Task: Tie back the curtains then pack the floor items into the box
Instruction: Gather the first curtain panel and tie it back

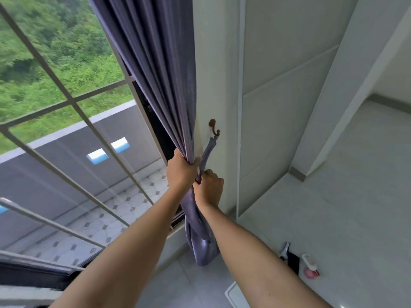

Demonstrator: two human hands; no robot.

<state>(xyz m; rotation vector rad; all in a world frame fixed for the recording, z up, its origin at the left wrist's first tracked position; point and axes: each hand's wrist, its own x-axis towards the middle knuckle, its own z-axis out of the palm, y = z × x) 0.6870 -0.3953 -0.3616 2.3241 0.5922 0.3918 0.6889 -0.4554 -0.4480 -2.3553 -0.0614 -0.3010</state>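
Purple curtain (155,70) bunched in left hand (181,172) grip, right hand (210,188) pinching tieback (208,152) (hooked above)

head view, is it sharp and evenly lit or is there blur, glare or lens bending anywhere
Head view: daylight from the window, soft with no hard shadows; the green trees outside are smeared by motion blur, while the grey-purple pleated curtain and both hands, left and right, are fairly sharp; the wide lens bows the grey window bars and tilts the white wall; faint reflections on the glass.
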